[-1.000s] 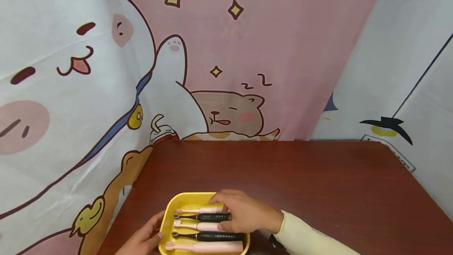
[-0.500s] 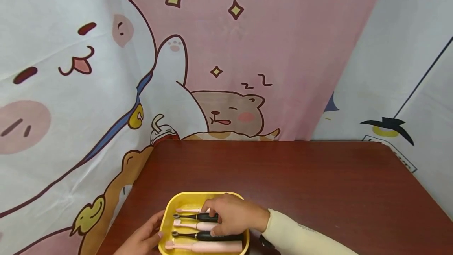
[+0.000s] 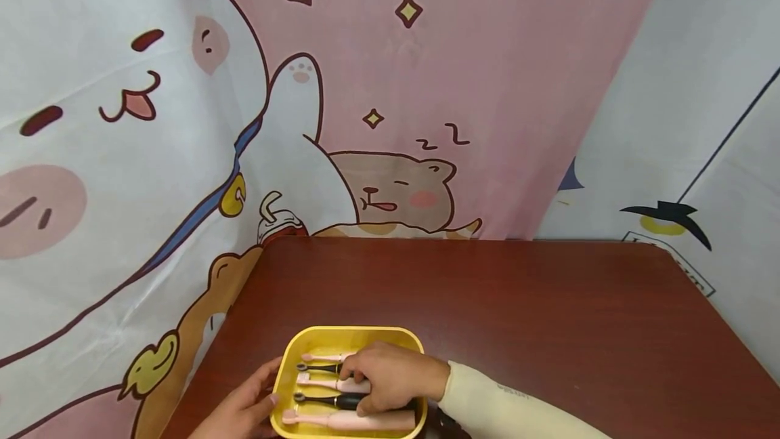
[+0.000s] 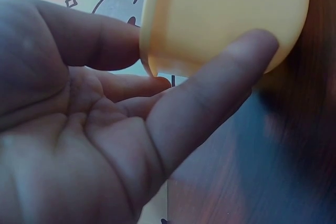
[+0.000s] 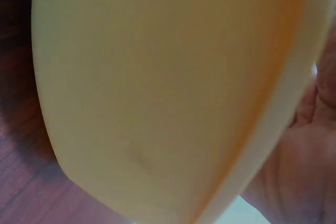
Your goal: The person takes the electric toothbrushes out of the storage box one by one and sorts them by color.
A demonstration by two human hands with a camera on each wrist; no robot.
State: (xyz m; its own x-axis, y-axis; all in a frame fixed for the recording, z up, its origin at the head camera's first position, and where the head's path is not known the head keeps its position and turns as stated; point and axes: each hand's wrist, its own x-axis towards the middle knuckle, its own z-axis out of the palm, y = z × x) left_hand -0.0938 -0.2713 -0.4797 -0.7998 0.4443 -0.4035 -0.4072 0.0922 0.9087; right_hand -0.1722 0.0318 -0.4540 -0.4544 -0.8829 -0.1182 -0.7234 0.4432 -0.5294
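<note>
One yellow tray [image 3: 341, 337] is sitting on the bench [image 3: 524, 317], and five toothbrushes are lying side by side inside it: three pink toothbrushes [image 3: 341, 420] and two black toothbrushes [image 3: 350, 401], alternating, pink at both ends, heads pointing left. Two hands are attending it. The left hand [image 3: 245, 404] is touching the tray's left wall, thumb and fingers spread fairly straight. The right hand [image 3: 390, 376] is bending its fingers over the handles; whether it is gripping one, I cannot tell.
</note>
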